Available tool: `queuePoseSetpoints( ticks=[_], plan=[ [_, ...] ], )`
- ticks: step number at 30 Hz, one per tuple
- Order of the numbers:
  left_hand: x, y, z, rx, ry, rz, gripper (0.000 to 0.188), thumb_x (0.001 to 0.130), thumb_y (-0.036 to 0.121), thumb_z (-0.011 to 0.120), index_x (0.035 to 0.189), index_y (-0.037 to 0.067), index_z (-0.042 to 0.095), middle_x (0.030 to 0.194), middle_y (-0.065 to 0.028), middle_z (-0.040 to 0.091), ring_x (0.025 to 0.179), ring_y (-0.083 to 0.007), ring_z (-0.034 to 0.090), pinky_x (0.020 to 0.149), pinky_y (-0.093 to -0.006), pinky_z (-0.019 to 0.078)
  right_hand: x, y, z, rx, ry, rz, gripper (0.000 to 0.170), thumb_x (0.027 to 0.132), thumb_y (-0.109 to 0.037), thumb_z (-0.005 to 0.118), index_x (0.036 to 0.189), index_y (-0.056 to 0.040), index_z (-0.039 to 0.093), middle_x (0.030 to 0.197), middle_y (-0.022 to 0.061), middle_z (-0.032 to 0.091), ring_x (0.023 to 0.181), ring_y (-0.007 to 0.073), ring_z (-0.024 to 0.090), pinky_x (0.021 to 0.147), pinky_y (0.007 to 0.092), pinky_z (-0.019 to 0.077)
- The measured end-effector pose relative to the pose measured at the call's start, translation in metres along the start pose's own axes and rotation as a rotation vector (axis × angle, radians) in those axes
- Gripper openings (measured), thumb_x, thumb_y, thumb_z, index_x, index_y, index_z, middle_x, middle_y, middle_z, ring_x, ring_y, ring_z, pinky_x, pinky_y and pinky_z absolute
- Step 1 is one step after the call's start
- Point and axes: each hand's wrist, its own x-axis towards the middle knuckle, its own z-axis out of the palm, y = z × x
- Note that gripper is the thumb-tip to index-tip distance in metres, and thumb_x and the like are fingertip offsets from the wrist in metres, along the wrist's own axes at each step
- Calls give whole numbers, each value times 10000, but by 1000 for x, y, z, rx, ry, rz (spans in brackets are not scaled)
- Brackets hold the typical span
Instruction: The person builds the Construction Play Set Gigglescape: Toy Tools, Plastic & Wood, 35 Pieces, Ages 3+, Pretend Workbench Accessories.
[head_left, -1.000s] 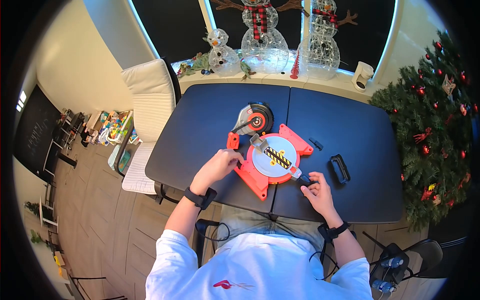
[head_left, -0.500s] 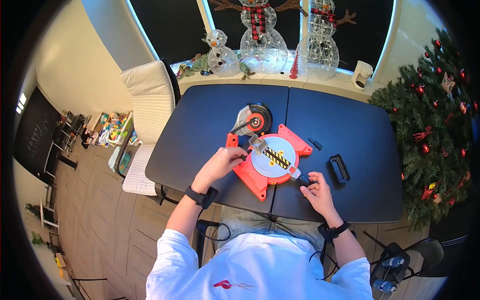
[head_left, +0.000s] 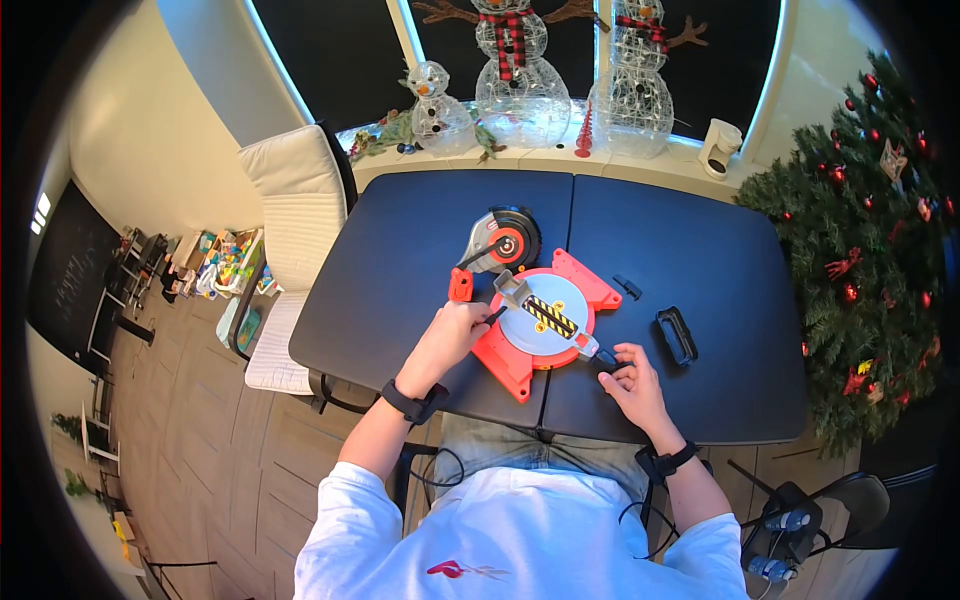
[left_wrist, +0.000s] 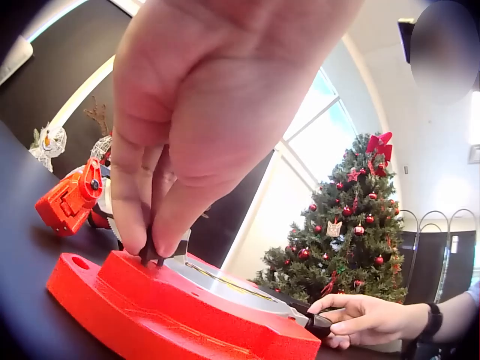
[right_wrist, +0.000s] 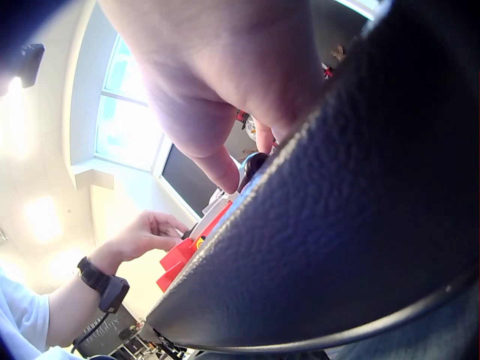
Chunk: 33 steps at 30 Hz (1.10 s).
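Note:
A red toy miter saw base (head_left: 510, 370) lies on the dark table, carrying a round grey turntable (head_left: 520, 335) with a black-and-yellow striped strip. At its left edge my left hand (head_left: 448, 338) pinches a small black piece (left_wrist: 151, 249) between thumb and fingers. In the left wrist view that piece stands right at the base's upper face, its upper part hidden by the fingertips. My right hand (head_left: 636, 388) holds the black knob (head_left: 606, 358) at the turntable's front right. Behind the base sits the grey-and-black saw head (head_left: 500, 240) with a red end piece (head_left: 461, 285).
Right of the base lie a small black part (head_left: 627, 287) and a black oblong frame (head_left: 677, 337). A white chair (head_left: 295, 220) stands at the left, a decorated Christmas tree (head_left: 850, 240) at the right. Wire snowmen (head_left: 525, 100) line the windowsill.
My left hand has shifted slightly right toward the turntable, and more of the black piece shows past its fingertips. The right hand stays on the knob.

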Motion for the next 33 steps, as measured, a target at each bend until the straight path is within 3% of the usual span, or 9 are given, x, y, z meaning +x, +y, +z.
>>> queuePoseSetpoints(
  ticks=[7, 13, 22, 26, 28, 29, 32, 33],
  plan=[
    [-1, 4, 4, 22, 29, -34, 214, 857, -9, 745, 1069, -36, 765, 877, -240, 751, 819, -387, 761, 734, -419, 601, 0, -3, 0, -18, -3, 4, 555, 940, -145, 831, 1383, -12, 523, 1192, 160, 651, 836, 161, 750, 736, 279, 596],
    [-3, 1, 16, 176, 31, 4, 119, 877, 9, 718, 976, -51, 747, 884, -252, 731, 855, -439, 721, 745, -496, 579, 0, 0, 1, -7, 5, 1, 556, 934, -131, 834, 1382, -16, 526, 1206, 152, 644, 831, 145, 733, 734, 275, 589],
    [-11, 0, 30, 260, 86, 67, 168, 895, 18, 700, 1051, -33, 737, 966, -242, 705, 915, -451, 678, 787, -522, 556, -3, -27, -10, -73, 27, -36, 494, 924, -102, 827, 1331, -12, 562, 1191, 166, 668, 800, 155, 727, 696, 274, 588],
    [-20, 10, 34, 261, 133, 24, 390, 875, 187, 793, 1158, -70, 715, 1009, -230, 701, 948, -414, 684, 836, -482, 578, 11, -70, -30, -313, 176, -213, 329, 935, -88, 799, 1206, 3, 636, 1105, 132, 700, 810, 181, 722, 675, 302, 586],
    [-28, 23, 34, 320, 139, 11, 588, 842, 302, 853, 1232, -105, 686, 1053, -230, 697, 983, -397, 683, 865, -461, 585, 31, -93, -40, -377, 173, -226, 265, 931, -61, 784, 1148, 14, 652, 1073, 165, 721, 819, 252, 740, 700, 349, 600],
    [-30, 22, 38, 387, 63, -16, 930, 761, 519, 902, 1306, -178, 613, 1132, -245, 688, 1062, -386, 674, 925, -431, 578, 46, -100, -44, -469, 157, -239, 253, 923, -52, 782, 1133, 18, 659, 1065, 182, 727, 834, 285, 744, 720, 380, 605],
    [-31, 41, 42, 517, 0, -63, 1010, 749, 661, 863, 1293, -155, 623, 1222, -204, 665, 1130, -339, 645, 978, -394, 555, 91, -95, -54, -763, 92, -292, 228, 900, -30, 777, 1101, 22, 683, 1048, 227, 741, 891, 371, 751, 784, 468, 613],
    [-29, 43, 42, 539, -43, -65, 1154, 702, 731, 856, 1336, -193, 578, 1228, -251, 667, 1144, -366, 646, 1029, -401, 529, 110, -79, -56, -871, 66, -315, 228, 891, -25, 777, 1097, 20, 694, 1046, 238, 743, 918, 391, 751, 808, 494, 610]
  ],
)
